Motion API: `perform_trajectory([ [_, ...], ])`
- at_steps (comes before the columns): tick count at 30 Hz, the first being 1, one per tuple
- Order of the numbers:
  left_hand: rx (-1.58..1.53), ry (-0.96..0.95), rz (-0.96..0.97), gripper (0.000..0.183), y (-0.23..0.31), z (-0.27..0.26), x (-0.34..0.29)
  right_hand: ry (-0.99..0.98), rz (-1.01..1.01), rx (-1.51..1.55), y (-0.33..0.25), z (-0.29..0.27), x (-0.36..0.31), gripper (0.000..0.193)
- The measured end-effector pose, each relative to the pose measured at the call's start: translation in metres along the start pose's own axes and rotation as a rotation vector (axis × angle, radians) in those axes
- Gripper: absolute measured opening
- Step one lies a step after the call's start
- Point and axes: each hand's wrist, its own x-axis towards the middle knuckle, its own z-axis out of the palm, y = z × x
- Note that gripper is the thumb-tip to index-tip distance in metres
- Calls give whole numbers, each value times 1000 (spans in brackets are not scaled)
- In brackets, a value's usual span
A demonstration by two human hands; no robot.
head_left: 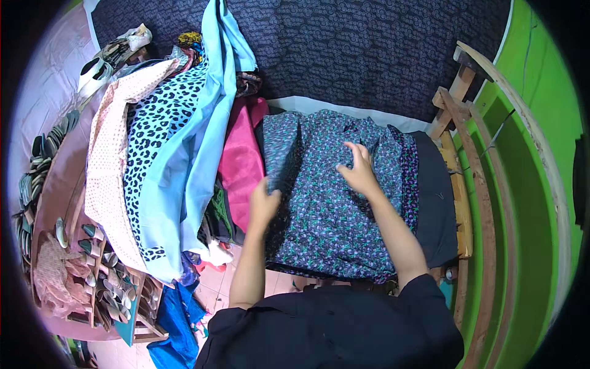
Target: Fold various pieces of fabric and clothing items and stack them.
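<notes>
A dark floral cloth (338, 209) with small green, white and purple flecks is spread over the surface before me. My left hand (265, 202) is closed around the left edge of this cloth, which is raised and slightly blurred there. Above the middle of the cloth, my right hand (359, 171) is open, thumb and fingers apart, nothing in it. Whether its fingertips touch the cloth I cannot tell. Just left of my left hand hangs a pink cloth (241, 166). A plain dark cloth (437, 203) shows beyond the floral one's right edge.
To the left drape a light blue cloth (196, 147), a black-spotted blue cloth (161, 104) and a pale dotted cloth (109, 166). Several shoes (114, 283) fill a rack at lower left. A wooden frame (479, 160) borders the right side. Dark patterned fabric (362, 55) covers the far side.
</notes>
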Motion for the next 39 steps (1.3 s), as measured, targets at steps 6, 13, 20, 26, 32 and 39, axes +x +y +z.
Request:
perform_trajectory([
  [6, 490, -287, 521, 40, 53, 78, -57, -29, 48, 260, -4, 2, 53, 46],
  [13, 490, -528, 437, 44, 17, 106, -91, -245, -115, -369, -32, 71, 15, 66],
  [20, 186, -727, 219, 39, 19, 96, -73, -117, -197, -415, 1, 91, 89, 28],
  [26, 16, -395, 248, 30, 39, 77, -69, 81, 147, 12, 47, 40, 141, 32],
  [32, -62, -308, 278, 26, 71, -9, -66, 10, 676, -348, 93, 42, 95, 41],
  [39, 47, -69, 13, 35, -7, -61, -103, 11, -374, -212, 5, 43, 43, 45],
])
